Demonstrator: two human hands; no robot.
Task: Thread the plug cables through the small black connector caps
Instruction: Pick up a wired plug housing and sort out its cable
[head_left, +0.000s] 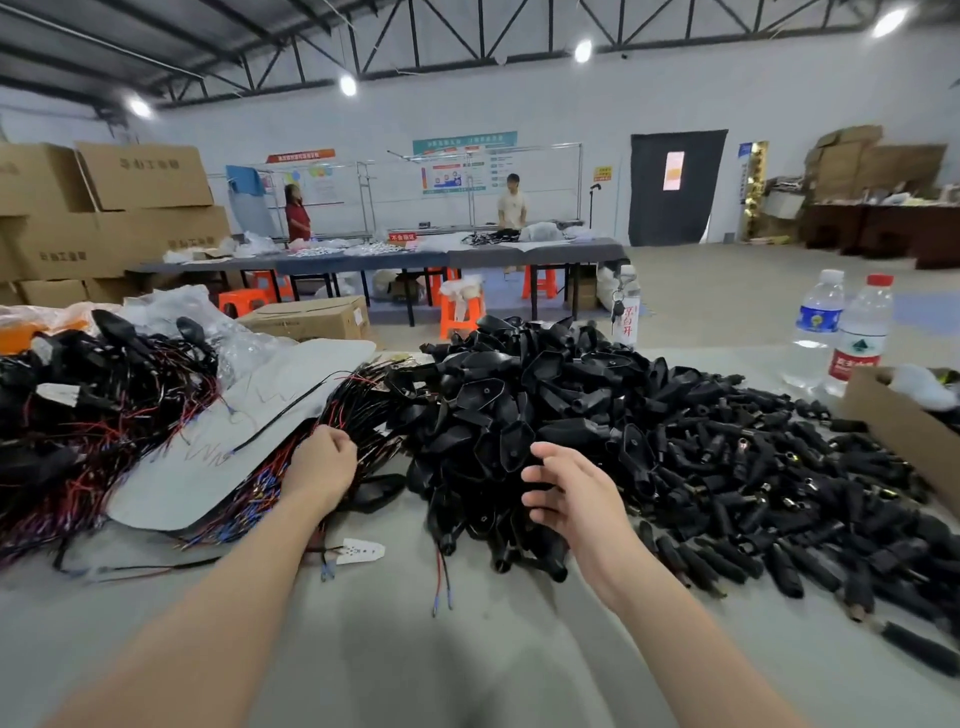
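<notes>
A tall heap of black plug housings fills the table's middle. To its right spreads a wide pile of small black connector caps. A bundle of thin black and red cables lies left of the heap. My left hand grips this cable bundle with curled fingers. My right hand hovers at the front of the housing heap with its fingers spread and holding nothing. One loose red and black cable end pokes out from the heap toward me.
Another tangle of wired plugs lies at the far left beside a grey sheet. Two water bottles and a cardboard box stand at the right. The grey table stretches near me. Two people stand at a far table.
</notes>
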